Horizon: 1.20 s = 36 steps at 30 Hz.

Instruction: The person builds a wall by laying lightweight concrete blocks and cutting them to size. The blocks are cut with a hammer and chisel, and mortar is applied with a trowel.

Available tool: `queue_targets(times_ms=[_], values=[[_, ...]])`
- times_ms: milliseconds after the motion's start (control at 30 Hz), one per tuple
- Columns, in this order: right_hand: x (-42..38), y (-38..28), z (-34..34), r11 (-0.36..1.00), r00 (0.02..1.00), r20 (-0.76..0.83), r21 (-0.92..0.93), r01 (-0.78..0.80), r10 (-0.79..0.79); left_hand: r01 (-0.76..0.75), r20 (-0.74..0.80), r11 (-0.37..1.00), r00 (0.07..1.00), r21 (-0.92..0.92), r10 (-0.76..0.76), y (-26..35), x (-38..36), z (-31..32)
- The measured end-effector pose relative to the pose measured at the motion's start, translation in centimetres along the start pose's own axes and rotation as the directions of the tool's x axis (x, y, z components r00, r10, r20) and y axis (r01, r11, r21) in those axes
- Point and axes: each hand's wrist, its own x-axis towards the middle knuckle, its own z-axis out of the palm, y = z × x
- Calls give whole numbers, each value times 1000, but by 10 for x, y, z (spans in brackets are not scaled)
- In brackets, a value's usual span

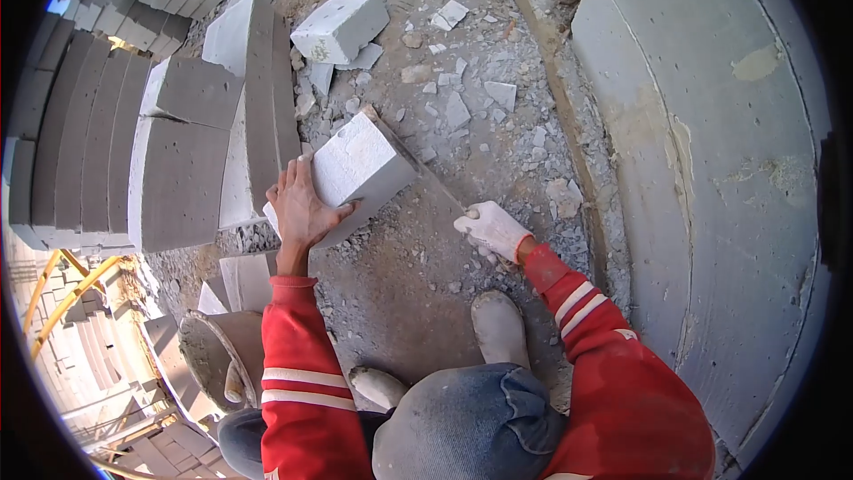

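Observation:
A pale aerated concrete block (360,160) lies tilted across the ground ahead of me. My left hand (302,204), bare, grips its near end with the fingers spread over the top and the thumb on the side. My right hand (493,229), in a white knit glove, is closed round the handle end of a long thin blade (431,180). Seen nearly edge-on, the blade runs along the block's far right end and seems to touch it. Whether it has teeth I cannot make out.
Stacked grey blocks (182,178) stand on the left. A loose block (342,27) and broken pieces (458,111) lie ahead on rubble. A block wall (711,151) rises on the right. By my left sleeve is a dirty bucket (209,360); my boots (499,324) are below.

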Motion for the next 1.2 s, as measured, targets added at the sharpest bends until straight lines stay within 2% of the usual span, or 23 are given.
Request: queue_targets(times_ms=[67,100,167,200,267,300,333,367,467,500,533,600,633,700,800,833,867,900,1000,1033,1100,1133,1200], values=[[-24,-18,-4,971,983,-37,157,181,-177,10,25,1000,1000,-8,-10,0,-10,2],[-30,-40,-12,969,981,-55,153,192,-185,-17,-32,999,999,-34,16,-2,-2,5],[-43,-65,-11,734,829,-154,398,550,-538,-26,-62,998,998,-52,23,-6,-1,7],[-41,-66,-6,736,830,-157,396,549,-535,-29,-60,998,998,-56,25,-6,-1,8],[-34,-62,2,612,733,-300,409,677,-610,-28,-61,997,998,-74,23,-6,-1,7],[-22,-38,7,688,824,-212,464,558,-525,-31,-67,997,997,-77,26,-6,1,6],[-9,-10,4,900,944,-78,285,330,-321,-21,-53,997,998,-75,17,-8,1,7],[-2,11,5,1000,1000,27,22,11,-12,-12,-39,997,999,-72,9,-7,1,7],[-8,17,2,998,999,-24,55,44,-43,-13,-41,992,999,-127,8,-3,1,2],[-15,11,2,993,991,-87,49,104,-99,-1,-13,993,1000,-118,0,-7,-10,4],[-22,3,1,978,990,-74,163,132,-121,-1,-9,993,1000,-117,0,-9,-15,5],[-45,-29,-1,844,943,-83,425,327,-323,-15,-47,993,999,-121,10,-7,0,6],[-56,-46,2,844,946,-78,432,317,-316,-18,-48,992,999,-122,12,-7,-4,5],[-63,-77,5,604,760,-291,472,642,-581,-24,-50,992,999,-120,18,-7,-6,5],[-37,-61,17,618,764,-219,475,627,-607,-22,-52,991,999,-132,15,-8,-6,4],[-26,-40,12,840,910,38,403,363,-412,-28,-60,992,998,-122,21,-7,-7,4],[-7,-14,8,944,954,42,165,285,-296,-35,-70,993,997,-113,27,-6,-8,4],[2,6,5,981,984,9,-75,179,-179,-44,-77,993,996,-108,35,-6,-11,5],[-21,4,-11,991,997,47,125,50,-56,-44,-85,995,996,-92,36,-9,-9,6],[-28,2,-8,992,997,64,122,33,-41,-46,-92,996,995,-79,39,-8,-9,7],[-52,-28,-4,828,917,-62,409,383,-394,-48,-99,996,994,-77,40,-6,-9,7],[-59,-45,-3,833,919,-51,406,376,-391,-36,-96,996,995,-78,28,-4,-7,7],[-67,-71,1,610,742,-217,449,652,-634,-43,-93,995,995,-96,34,-2,-5,5]])
